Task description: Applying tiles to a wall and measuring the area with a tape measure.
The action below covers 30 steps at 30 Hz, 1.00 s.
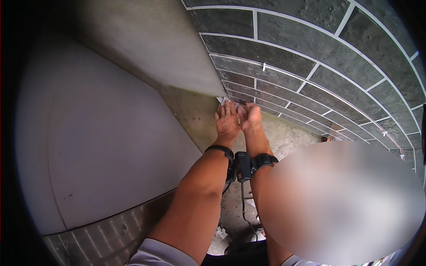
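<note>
At the foot of the corner where the plain pale wall meets the grey brick-tiled wall, a small white piece (220, 100) sits, partly covered by my fingers. My left hand (228, 121) lies over it, back upward, with fingers extended toward the corner. Just to its right, my right hand (250, 116) has curled fingers at the base of the tiles; what they hold is too small and hidden to make out. Black strapped devices (243, 166) are on both wrists, with a cable (243, 204) hanging down.
A large grey panel (106, 146) fills the left, above ribbed metal (106, 226). The tiled wall (301, 40) carries a thin line (337, 94) on white clips. Concrete floor (288, 133) runs along it, with debris (220, 232) below my arms. A blurred oval covers the lower right.
</note>
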### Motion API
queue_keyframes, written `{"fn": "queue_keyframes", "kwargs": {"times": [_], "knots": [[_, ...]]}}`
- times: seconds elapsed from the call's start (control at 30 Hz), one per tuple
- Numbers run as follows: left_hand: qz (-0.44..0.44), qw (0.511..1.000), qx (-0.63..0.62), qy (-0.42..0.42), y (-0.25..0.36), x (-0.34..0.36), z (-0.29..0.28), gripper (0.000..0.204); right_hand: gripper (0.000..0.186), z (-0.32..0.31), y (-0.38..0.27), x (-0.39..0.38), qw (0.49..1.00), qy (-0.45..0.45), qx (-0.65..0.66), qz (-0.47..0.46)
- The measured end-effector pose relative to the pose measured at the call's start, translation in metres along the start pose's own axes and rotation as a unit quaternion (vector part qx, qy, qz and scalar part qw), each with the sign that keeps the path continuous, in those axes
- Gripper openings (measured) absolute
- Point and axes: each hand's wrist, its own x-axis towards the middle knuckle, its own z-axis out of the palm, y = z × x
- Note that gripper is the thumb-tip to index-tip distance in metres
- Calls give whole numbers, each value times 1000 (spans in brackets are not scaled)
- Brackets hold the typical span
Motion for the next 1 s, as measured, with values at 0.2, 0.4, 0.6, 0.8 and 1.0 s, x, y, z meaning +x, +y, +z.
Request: {"fn": "queue_keyframes", "kwargs": {"times": [0.2, 0.4, 0.6, 0.8, 1.0], "knots": [[-3, 1000, 15, -9, 6, 3, 1, 68, 6, -5, -2, 10, 1000, -21, 3, 4], [-19, 998, 38, -47, 10, 7, 1, 70, 3, -5, -4, 8, 999, -25, 8, 23], [-37, 997, 29, -67, 17, 9, 1, 70, 8, -7, -4, 11, 999, -13, 30, 12], [-42, 995, 44, -83, 16, 11, 3, 75, 6, -11, -1, 13, 997, -69, 27, 13], [-29, 996, 59, -60, 6, 13, 13, 79, 10, -4, 0, 3, 996, -75, 47, 17]]}}
